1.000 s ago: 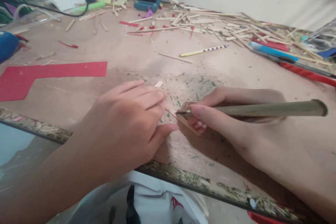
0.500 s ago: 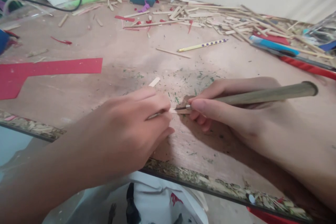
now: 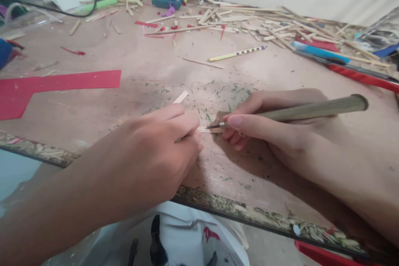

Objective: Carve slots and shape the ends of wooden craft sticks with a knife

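The left grip (image 3: 156, 149) pins the wood strip (image 3: 204, 129) at centre; the right grip (image 3: 277, 129), clamped on the wooden-handled blade (image 3: 305, 111), should press lightly.

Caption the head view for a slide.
Left hand holding a thin wooden strip, right hand guiding a fine-tipped tool at it.

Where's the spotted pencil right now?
Head view, slightly right of centre: the spotted pencil lies on the tabletop, beyond the right hand, its left end just beside a thin wooden stick.
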Available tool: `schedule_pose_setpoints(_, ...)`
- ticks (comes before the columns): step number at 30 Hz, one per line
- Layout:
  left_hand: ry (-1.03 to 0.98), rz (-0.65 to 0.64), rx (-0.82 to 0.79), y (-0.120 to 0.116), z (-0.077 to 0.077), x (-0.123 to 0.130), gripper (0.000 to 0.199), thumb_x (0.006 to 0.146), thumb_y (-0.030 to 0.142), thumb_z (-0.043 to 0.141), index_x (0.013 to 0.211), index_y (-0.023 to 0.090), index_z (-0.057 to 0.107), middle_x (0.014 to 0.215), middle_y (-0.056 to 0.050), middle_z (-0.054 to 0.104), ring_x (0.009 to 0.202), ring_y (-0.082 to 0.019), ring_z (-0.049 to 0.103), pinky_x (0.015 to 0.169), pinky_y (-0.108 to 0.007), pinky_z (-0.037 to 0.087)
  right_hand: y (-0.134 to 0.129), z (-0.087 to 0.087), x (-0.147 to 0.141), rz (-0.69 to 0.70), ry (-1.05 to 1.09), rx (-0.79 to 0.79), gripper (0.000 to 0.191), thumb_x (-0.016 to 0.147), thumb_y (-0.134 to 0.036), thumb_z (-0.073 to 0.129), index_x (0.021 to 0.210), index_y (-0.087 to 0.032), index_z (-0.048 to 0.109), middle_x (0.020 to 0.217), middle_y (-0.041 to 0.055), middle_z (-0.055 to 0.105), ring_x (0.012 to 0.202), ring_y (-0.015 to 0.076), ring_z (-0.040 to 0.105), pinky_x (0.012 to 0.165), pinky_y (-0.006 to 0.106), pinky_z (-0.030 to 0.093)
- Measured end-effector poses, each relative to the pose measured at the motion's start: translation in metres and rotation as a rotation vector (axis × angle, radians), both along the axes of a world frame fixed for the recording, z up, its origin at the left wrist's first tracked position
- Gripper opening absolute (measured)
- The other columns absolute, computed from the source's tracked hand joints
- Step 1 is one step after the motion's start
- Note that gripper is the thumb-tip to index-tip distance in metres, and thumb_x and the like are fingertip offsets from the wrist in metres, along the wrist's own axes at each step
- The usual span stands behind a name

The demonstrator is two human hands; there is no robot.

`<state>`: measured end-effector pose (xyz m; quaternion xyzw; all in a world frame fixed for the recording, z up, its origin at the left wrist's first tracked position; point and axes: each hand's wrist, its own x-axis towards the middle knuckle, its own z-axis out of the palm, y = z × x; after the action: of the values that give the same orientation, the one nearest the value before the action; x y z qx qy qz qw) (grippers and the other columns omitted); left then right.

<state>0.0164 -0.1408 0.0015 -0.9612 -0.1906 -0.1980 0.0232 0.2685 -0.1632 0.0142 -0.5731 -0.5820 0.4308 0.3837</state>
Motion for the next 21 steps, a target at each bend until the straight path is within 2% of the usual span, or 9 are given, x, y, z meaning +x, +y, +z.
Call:
schedule_pose_setpoints(3,-0.005,-0.002,0.005,0.0,-0.001,-0.002,0.037,0.11,0.007,0.056,0.079,0.022,0.07,0.089,-0.006,0.068,0.084,-0.024,0.059,0.076,-0.043,0.047,0.001,0.0,0.001,0.003,0.078,-0.009,0.015,0.088,-0.032,0.098,0.078,-0.025,0.09,0.068,0.0037,0.081,0.056,0.0121,0.074,0.049,0.01,0.053)
schedule_pose_setpoints(7,-0.024,0.012,0.007,0.001,-0.004,-0.002,0.031,0.111,0.009,0.058,0.086,0.02,0.074,0.094,-0.006,0.072,0.084,-0.023,0.063,0.072,-0.043,0.049,0.005,0.006,0.001,0.023,0.056,-0.023,0.017,0.089,-0.031,0.097,0.075,-0.024,0.089,0.07,0.0044,0.081,0.058,0.0127,0.076,0.052,0.011,0.056)
schedule_pose_setpoints(12,-0.063,0.038,0.016,-0.002,-0.007,-0.004,0.023,0.112,0.009,0.057,0.115,0.014,0.08,0.114,-0.01,0.08,0.091,-0.026,0.073,0.068,-0.044,0.053,0.008,0.007,0.001,0.052,0.048,-0.03,0.017,0.089,-0.024,0.092,0.072,-0.024,0.087,0.064,0.0022,0.078,0.054,0.0095,0.071,0.047,0.009,0.049)
schedule_pose_setpoints(15,-0.042,0.042,0.058,-0.003,-0.007,-0.004,0.024,0.112,0.009,0.056,0.116,0.012,0.08,0.121,-0.014,0.08,0.094,-0.028,0.075,0.075,-0.044,0.059,0.007,0.007,0.0,0.053,0.032,-0.039,0.017,0.09,-0.022,0.088,0.072,-0.024,0.087,0.062,0.0022,0.076,0.051,0.0096,0.069,0.046,0.011,0.048)
schedule_pose_setpoints(19,-0.019,0.062,0.095,0.001,-0.004,0.001,0.03,0.115,0.012,0.054,0.103,0.015,0.081,0.113,-0.013,0.08,0.099,-0.03,0.075,0.096,-0.049,0.065,0.007,0.012,0.0,0.046,0.045,-0.058,0.021,0.087,-0.021,0.091,0.068,-0.023,0.085,0.058,0.0026,0.073,0.047,0.0099,0.065,0.041,0.012,0.043)
schedule_pose_setpoints(21,-0.014,0.093,0.085,0.003,-0.003,0.004,0.034,0.118,0.019,0.05,0.107,0.015,0.082,0.111,-0.013,0.08,0.101,-0.031,0.076,0.096,-0.051,0.065,0.008,0.015,0.0,0.048,-0.009,-0.061,0.023,0.089,-0.02,0.091,0.068,-0.022,0.085,0.059,0.0034,0.074,0.048,0.0115,0.067,0.042,0.014,0.045)
